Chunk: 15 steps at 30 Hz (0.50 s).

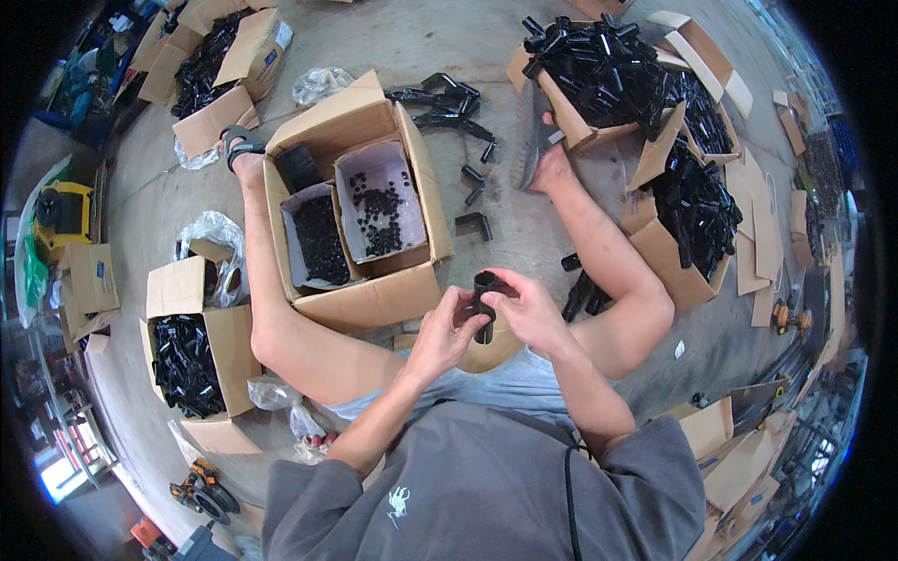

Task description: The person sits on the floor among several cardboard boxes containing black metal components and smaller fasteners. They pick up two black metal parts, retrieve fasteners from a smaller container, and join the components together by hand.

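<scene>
Over my lap, both hands are closed on a short black plastic tube [484,330], held roughly upright with its open round end up. My left hand [441,335] grips its left side with thumb and fingertips. On the other side, my right hand [526,313] wraps round the upper part, thumb across its front. Between my legs stands an open cardboard box [379,297]. Inside it, one inner carton [341,198] has small black round pieces scattered in it. Beside that, a second inner carton [297,272] is filled more thickly with small black pieces.
Black angled tube pieces [475,224] lie on the floor past the box. Cartons heaped with black tubes stand at far right [599,75], right [692,210], left [187,365] and far left [206,70]. Power drills [201,488] and clear plastic bags [323,86] lie about.
</scene>
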Tool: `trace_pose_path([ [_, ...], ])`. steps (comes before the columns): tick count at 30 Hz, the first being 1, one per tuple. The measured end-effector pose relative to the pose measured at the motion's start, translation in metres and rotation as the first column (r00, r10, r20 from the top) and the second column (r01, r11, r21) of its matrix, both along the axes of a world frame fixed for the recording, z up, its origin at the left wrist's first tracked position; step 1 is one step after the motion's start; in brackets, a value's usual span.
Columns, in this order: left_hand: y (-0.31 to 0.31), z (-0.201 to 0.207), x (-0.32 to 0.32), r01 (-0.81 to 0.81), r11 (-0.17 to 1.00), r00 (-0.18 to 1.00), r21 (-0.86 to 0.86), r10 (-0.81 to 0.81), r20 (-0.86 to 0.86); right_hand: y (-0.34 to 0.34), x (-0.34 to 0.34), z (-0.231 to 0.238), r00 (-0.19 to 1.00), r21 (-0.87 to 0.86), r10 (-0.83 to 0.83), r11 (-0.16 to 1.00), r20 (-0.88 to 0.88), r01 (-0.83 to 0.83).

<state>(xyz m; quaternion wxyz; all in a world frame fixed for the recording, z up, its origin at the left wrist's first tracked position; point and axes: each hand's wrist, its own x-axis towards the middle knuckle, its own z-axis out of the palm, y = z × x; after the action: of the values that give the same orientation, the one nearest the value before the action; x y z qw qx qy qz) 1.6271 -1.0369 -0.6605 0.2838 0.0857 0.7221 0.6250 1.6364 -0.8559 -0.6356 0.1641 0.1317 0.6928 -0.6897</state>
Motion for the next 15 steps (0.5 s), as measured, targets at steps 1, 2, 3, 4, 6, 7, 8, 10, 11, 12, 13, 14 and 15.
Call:
trace_pose_path([
  [1,-0.002,-0.001,0.0,-0.001,0.999,1.0,0.033,0.0,0.03,-0.001,0.0,0.0,1.0,0.02,0.015,1.0,0.004,-0.015],
  [2,-0.004,-0.002,0.001,-0.005,0.998,0.998,0.067,0.001,0.061,0.0,-0.001,-0.001,0.999,0.041,0.031,0.999,0.009,-0.031],
  [3,-0.005,-0.007,0.004,-0.015,0.99,0.996,0.138,0.003,0.086,0.001,-0.001,-0.002,0.999,0.061,0.048,0.997,0.013,-0.049],
  [4,-0.006,-0.011,0.006,-0.028,0.978,0.994,0.205,0.006,0.107,0.001,-0.003,-0.002,0.999,0.054,0.035,0.998,0.015,-0.036],
  [6,-0.009,-0.017,0.011,-0.054,0.962,0.985,0.266,0.007,0.175,0.001,-0.007,-0.004,1.0,0.038,0.014,0.999,0.021,-0.015],
  [7,-0.01,-0.015,0.01,-0.06,0.963,0.975,0.264,0.0,0.221,0.0,-0.011,-0.004,0.999,0.069,0.041,0.997,0.004,-0.041],
  [8,-0.012,-0.013,0.008,-0.067,0.963,0.964,0.263,-0.006,0.268,-0.005,-0.015,-0.005,0.999,0.075,0.05,0.996,-0.007,-0.05],
  [10,-0.02,-0.008,-0.001,-0.094,0.961,0.953,0.26,0.011,0.303,-0.016,-0.023,-0.004,0.997,0.092,0.068,0.994,-0.027,-0.065],
  [11,-0.025,-0.005,-0.006,-0.125,0.95,0.953,0.286,0.035,0.301,-0.021,-0.029,-0.002,0.995,0.088,0.09,0.992,-0.037,-0.086],
  [12,-0.032,-0.001,-0.012,-0.156,0.937,0.952,0.312,0.059,0.299,-0.028,-0.039,0.001,0.993,0.084,0.113,0.991,-0.047,-0.108],
  [13,-0.041,0.003,-0.019,-0.159,0.914,0.945,0.373,0.031,0.325,-0.036,-0.049,0.004,0.988,0.079,0.142,0.987,-0.058,-0.137],
  [14,-0.048,0.009,-0.027,-0.141,0.921,0.959,0.362,0.036,0.282,-0.042,-0.059,0.005,0.982,0.088,0.181,0.98,-0.055,-0.176],
  [15,-0.055,0.017,-0.034,-0.125,0.929,0.97,0.349,0.041,0.238,-0.048,-0.069,0.006,0.974,0.097,0.221,0.972,-0.051,-0.215],
])
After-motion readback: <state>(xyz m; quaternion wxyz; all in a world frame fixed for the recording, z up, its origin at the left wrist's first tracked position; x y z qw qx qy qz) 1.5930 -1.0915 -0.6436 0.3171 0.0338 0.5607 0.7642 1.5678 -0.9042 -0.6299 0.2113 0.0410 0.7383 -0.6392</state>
